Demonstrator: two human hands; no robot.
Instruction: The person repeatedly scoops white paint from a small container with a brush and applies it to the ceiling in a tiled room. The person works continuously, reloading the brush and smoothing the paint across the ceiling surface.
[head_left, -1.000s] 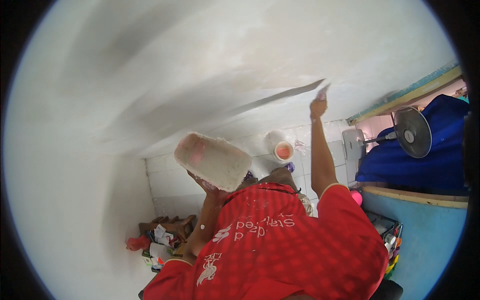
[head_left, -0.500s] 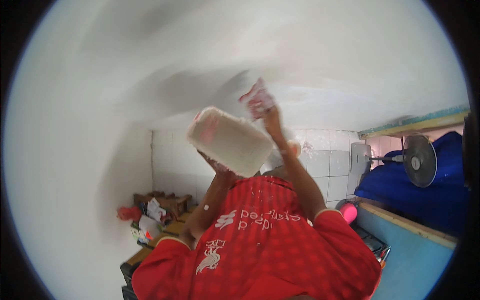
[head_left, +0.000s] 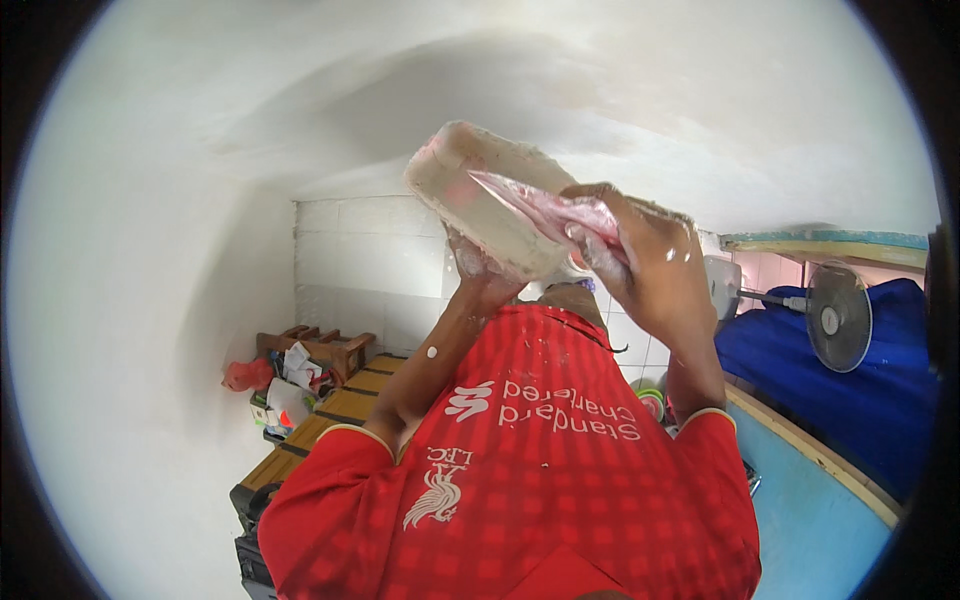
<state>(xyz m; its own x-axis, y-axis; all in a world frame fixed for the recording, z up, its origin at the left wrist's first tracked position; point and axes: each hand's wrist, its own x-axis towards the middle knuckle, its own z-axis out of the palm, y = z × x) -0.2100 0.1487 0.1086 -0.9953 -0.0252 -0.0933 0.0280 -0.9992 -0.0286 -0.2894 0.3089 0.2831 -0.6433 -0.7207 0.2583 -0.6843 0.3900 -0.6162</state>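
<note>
My left hand (head_left: 482, 268) is closed round the underside and near edge of a shallow white tray (head_left: 500, 222), caked with pale residue and marked with pink patches. The tray is tilted, its inside facing me. My right hand (head_left: 655, 262), spotted with white paste, grips a flat reddish putty scraper (head_left: 535, 203) with whitish smears. The scraper's pointed corner reaches across in front of the tray's inside; whether it touches the tray I cannot tell. Beyond both hands rises a white wall surface (head_left: 650, 110), with a shadow above the tray.
At right stand a grey fan (head_left: 838, 318), a blue cloth (head_left: 890, 350) and a light-blue panel (head_left: 800, 450) with a wooden edge. At lower left a wooden bench (head_left: 350, 402) runs beside me, with a red bag (head_left: 247, 374) and assorted clutter. White tiles (head_left: 365, 250) line the lower wall.
My right hand has come back from near the wall with the scraper and is now in front of the tray. The tray has shifted up and slightly right in view.
</note>
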